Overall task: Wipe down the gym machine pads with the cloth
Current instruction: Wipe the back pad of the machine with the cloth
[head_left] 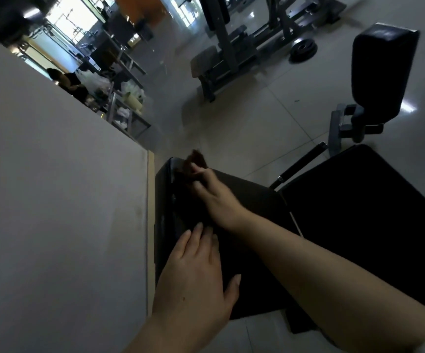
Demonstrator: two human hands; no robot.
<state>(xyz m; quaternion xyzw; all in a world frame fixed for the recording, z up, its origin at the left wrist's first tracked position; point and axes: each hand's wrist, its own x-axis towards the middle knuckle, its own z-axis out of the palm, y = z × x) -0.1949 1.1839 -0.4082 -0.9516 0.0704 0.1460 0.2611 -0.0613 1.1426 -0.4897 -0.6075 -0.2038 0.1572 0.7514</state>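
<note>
A long black pad (252, 212) of the gym machine lies below me, next to a pale wall. My right hand (211, 194) reaches across to the pad's far left end and grips a brown cloth (196, 161) bunched against the pad's top corner. My left hand (198, 273) rests flat on the near part of the same pad, fingers straight and together, thumb spread. A wider black pad (354, 212) lies to the right, and an upright black pad (382, 72) stands beyond it on a grey bracket.
The pale wall (53, 200) runs close along the left. A black handle bar (300, 166) sticks out between the pads. On the tiled floor (270, 118) stand a grey bench machine (221, 64) and a weight plate (303, 49). A person sits far left by shelves.
</note>
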